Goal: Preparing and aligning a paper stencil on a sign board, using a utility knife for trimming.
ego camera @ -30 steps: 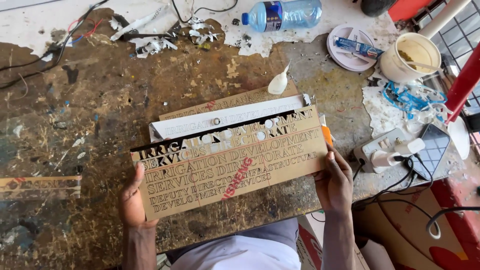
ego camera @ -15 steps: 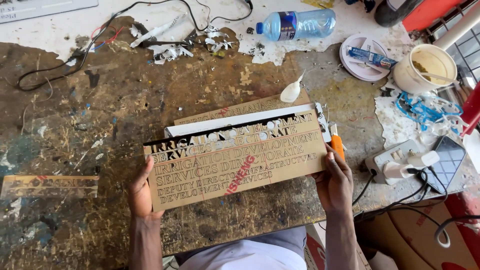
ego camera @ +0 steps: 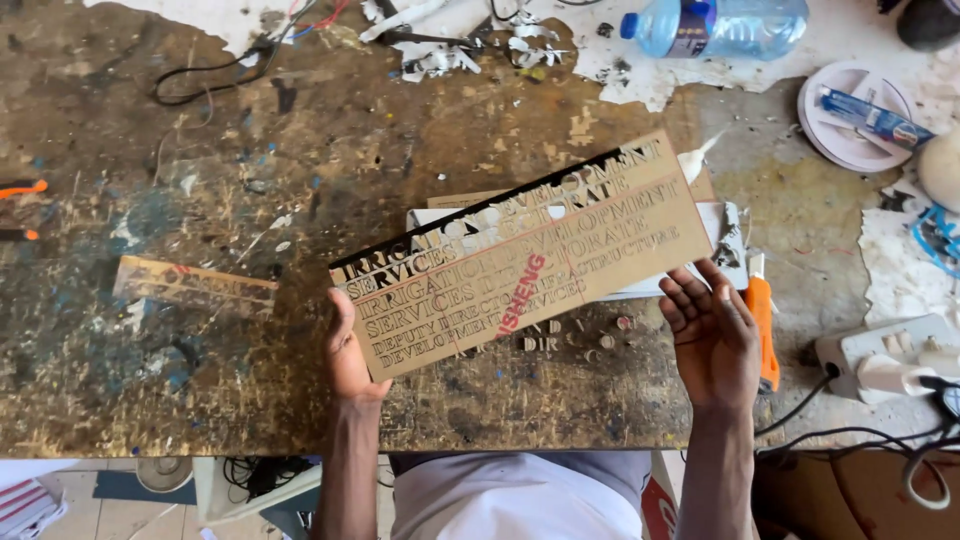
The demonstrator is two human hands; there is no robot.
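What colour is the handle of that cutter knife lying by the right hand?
Bright orange. The cutter knife lies on the worktable, seen clearly in the head view.

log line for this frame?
left hand: holds stencil sheet, tilted | right hand: open, beside sheet | cutter: on bench

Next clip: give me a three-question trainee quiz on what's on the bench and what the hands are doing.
1. True or false: both hands grip the cardboard sheet.
2. The orange knife lies nearest which hand? A) left B) right
3. What lies on the table's far edge, right of centre?

Key
1. False: the left hand holds the sheet's lower left corner; the right hand is open, at most touching its lower edge.
2. B
3. A plastic bottle on its side.
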